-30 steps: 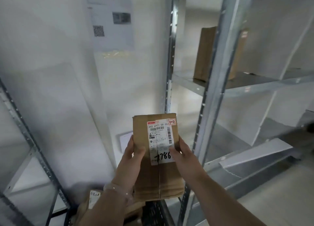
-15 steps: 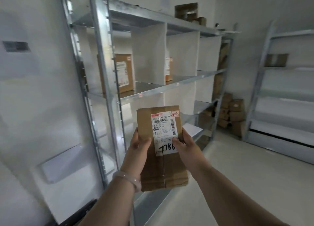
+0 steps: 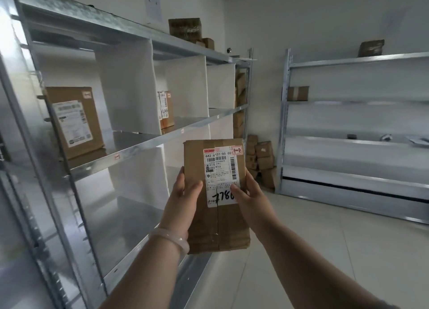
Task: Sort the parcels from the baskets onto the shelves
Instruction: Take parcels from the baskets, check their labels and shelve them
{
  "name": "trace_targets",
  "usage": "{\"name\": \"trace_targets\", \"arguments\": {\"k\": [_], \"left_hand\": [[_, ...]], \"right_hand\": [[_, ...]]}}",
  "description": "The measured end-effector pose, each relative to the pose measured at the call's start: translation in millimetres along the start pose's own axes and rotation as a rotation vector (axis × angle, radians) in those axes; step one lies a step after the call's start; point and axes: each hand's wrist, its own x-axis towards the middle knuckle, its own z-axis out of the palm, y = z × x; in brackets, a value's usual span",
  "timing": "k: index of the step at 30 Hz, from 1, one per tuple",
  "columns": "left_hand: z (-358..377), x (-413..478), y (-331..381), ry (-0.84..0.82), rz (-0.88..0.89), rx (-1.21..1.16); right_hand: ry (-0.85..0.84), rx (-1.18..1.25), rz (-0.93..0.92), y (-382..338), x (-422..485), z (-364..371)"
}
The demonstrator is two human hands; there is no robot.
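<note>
Head view: the tall grey metal shelving rack with white dividers [image 3: 148, 144] is looming close. The flat brown white-labelled cardboard parcel [image 3: 195, 155] is being held just off the rack's middle shelf, not touching it. Left hand [image 3: 185, 192] and right hand [image 3: 250, 192] are each gripping a side edge. Risk imo: right thumb [image 3: 235, 189] is covering part of the handwritten number [image 3: 220, 196], so a wrong bay is looking possible.

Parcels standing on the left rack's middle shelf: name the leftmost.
The wide brown parcel left of the white divider; the slimmer parcel stands right of it.
</note>
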Motion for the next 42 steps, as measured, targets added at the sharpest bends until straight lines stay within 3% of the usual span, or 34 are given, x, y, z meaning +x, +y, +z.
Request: {"name": "trace_targets", "arguments": {"k": [14,32,38,42], "left_hand": [[37,161,3,-0.085,0.045,-0.046],[161,374,32,0.211,0.098,-0.074],[150,442,51,0.307,0.176,-0.014],[134,481,66,0.31,0.319,0.022]], "right_hand": [[0.117,-0.037,-0.098,10,146,-10],[-0.074,0.03,-0.273,36,414,-86],[-0.136,0.121,-0.329,31,498,-63],[-0.165,0.151,-0.348,18,544,-40]]}}
